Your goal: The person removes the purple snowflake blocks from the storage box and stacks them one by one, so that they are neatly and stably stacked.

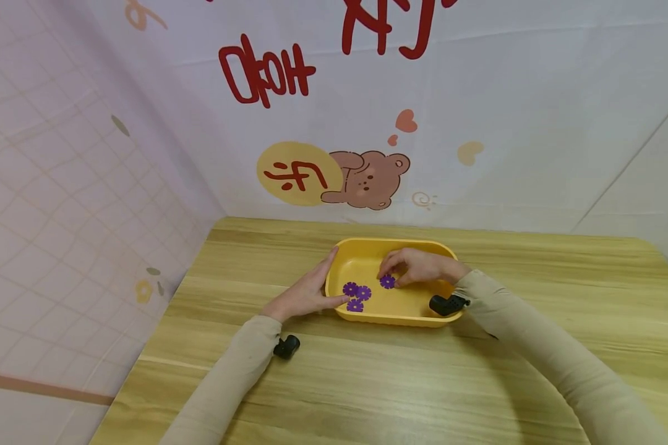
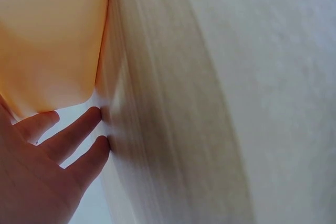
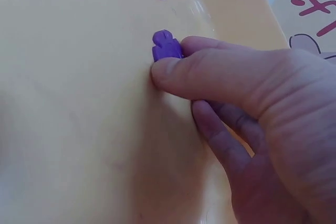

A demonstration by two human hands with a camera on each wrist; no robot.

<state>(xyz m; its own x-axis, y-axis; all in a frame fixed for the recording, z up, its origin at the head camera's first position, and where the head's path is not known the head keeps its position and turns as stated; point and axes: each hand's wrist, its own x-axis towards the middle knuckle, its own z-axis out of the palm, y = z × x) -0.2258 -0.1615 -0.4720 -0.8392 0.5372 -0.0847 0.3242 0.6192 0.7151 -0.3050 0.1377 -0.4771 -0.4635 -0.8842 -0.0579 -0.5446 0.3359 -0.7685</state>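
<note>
My right hand (image 1: 414, 266) is inside a yellow plastic tub (image 1: 392, 322), pinching a purple snowflake building disc (image 1: 387, 282). In the right wrist view, thumb and index finger hold this purple disc (image 3: 167, 48) just over the pale tub floor, and the other fingers partly bend behind. Three more purple discs (image 1: 354, 305) lie close together in the tub's near left corner. At the tub's left end rests my left hand (image 1: 307, 293), its thumb reaching over the rim beside those discs. Its extended fingers (image 2: 79, 127) are spread near the outer wall in the left wrist view.
The tub stands on a wood-grain table (image 1: 334, 377) near its back edge. Behind rises a white cloth (image 1: 523, 123) printed with red characters and a bear. Another printed cloth (image 1: 61, 204) hangs along the left side. Black wrist devices (image 1: 287, 347) sit on both wrists.
</note>
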